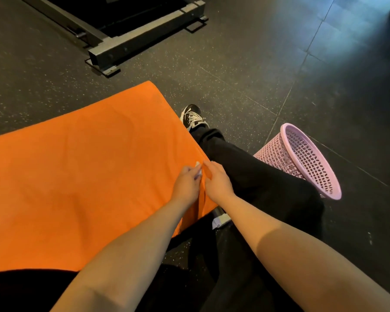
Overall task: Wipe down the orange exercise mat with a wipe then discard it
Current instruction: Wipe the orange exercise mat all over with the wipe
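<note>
- Plainly, both bare forearms reach forward and come together at the near right edge of the orange exercise mat [81, 176], wrists almost side by side.
- The left hand [186, 184] lies knuckles up on the mat, its fingers curled around a white wipe [198, 169]. A crumpled bit of the wipe pokes out just past the fingertips.
- The right hand [216, 181] sits just beside it. Its fingers and thumb are bent over the mat's edge and seem to pinch a small fold of the orange cover.
- The mat's edge runs on ahead of the fingers to a rounded far corner, and to the left of them a wide stretch of orange lies open.
- Just right of the fingers is a leg in black trousers [245, 176], ending ahead in a black shoe [193, 117] with white laces.
- Further right of the fingers, beyond the leg, a pink basket [273, 156] of lattice plastic stands tilted, its mouth open.
- The mat's cover looks soft and lightly creased, and the floor [245, 70] is dark speckled rubber laid in tiles.
- Well ahead of the fingers stands the grey steel frame [144, 39] of a gym machine.
</note>
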A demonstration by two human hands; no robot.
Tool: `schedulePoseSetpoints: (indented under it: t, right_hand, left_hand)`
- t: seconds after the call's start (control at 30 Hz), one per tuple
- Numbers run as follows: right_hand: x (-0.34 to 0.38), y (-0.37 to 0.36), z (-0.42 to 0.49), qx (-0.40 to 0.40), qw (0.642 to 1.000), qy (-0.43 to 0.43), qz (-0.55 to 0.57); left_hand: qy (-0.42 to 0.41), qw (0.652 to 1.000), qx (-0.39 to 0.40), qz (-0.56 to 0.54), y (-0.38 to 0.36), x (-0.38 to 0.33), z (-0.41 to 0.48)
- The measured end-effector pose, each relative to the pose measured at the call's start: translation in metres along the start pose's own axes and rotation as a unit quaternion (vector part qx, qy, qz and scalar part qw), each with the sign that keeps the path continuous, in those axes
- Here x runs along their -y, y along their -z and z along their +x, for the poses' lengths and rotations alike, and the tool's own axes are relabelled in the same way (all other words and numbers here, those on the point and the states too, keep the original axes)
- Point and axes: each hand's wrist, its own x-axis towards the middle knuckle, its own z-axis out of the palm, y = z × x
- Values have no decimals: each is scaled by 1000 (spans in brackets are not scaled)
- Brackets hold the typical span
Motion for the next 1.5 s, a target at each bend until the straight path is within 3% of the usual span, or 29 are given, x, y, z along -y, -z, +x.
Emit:
schedulePoseSetpoints:
  t: [0.1, 0.23, 0.33, 0.4, 0.57, 0.8, 0.9, 1.0, 1.07, 1.13, 1.17, 1.27, 1.37, 1.5]
  right_hand:
    - [-11, -1, -1, 28, 999, -15, -5]
    - [-20, -10, -1, 13, 999, 2, -38]
    - [-14, -19, -3, -50, 987, 87, -125]
    - [-1, -27, -3, -50, 979, 139, -141]
    - [22, -45, 2, 8, 995, 60, 75]
    - [26, -52, 4, -14, 968, -30, 248]
    - [23, -49, 2, -8, 991, 8, 136]
    - [15, -47, -1, -37, 996, 34, 80]
    - [6, -43, -2, -69, 997, 40, -20]
    - [-2, -43, -6, -88, 972, 95, -194]
    - [-3, -44, -8, -94, 964, 111, -224]
    - [5, -53, -21, -42, 965, 106, -235]
    - [9, -63, -33, 28, 950, 150, -272]
    - [6, -58, -39, 26, 950, 147, -274]
  left_hand:
    - [51, 997, 0, 55, 1, 35, -10]
    - [75, 997, -8, 25, 7, 47, -8]
    - [98, 993, -48, -36, 11, 34, -5]
    - [121, 986, -62, -96, 15, 30, -7]
    - [162, 963, -82, -197, 21, 25, -7]
    - [198, 954, -100, -200, 24, 26, -4]
    - [199, 958, -128, -160, 26, 31, -8]
    - [194, 966, -100, -137, 27, 34, -21]
    - [168, 983, -69, -27, 27, 42, -27]
    - [142, 984, 7, 112, 27, 44, -37]
    - [123, 979, 40, 157, 26, 43, -45]
    - [68, 969, 76, 224, 22, 47, -70]
    - [74, 965, 87, 234, 22, 56, -81]
    - [55, 943, 148, 292, 25, 62, -88]
